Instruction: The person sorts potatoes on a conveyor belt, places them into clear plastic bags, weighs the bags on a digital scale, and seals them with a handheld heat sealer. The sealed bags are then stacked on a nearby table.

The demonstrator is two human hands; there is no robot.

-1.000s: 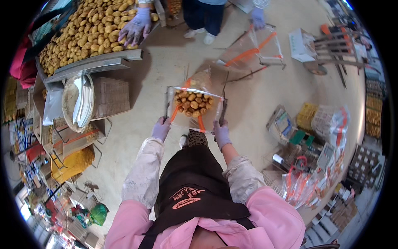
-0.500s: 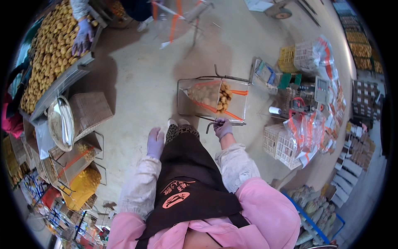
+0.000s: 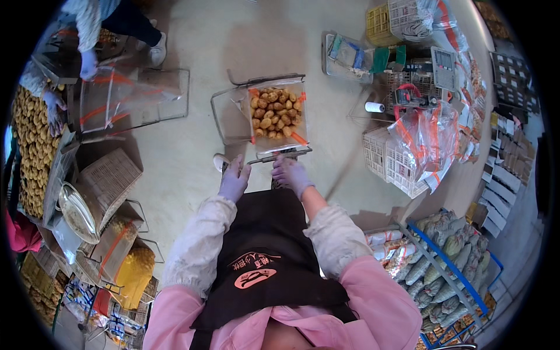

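A wire metal frame (image 3: 228, 125) stands on the floor in front of me. It holds a clear bag with orange stripes (image 3: 294, 137), partly filled with small round golden-brown pieces (image 3: 274, 114). My right hand (image 3: 291, 174), in a purple glove, grips the frame's near bar. My left hand (image 3: 234, 181), also gloved, is just left of that bar with its fingers apart and holds nothing. My pink sleeves and black apron fill the lower middle.
Another person (image 3: 87, 35) works at the upper left, at a table of the same round pieces (image 3: 32, 146), beside a second frame with a bag (image 3: 134, 99). White crates (image 3: 388, 163), striped bags (image 3: 431, 131) and a scale (image 3: 446, 67) stand right. A shelf of packed bags (image 3: 443, 262) is at the lower right.
I have turned away from the table, which has slid to the left. My left hand has let go of the frame. The frame with the filled bag now stands on the floor.
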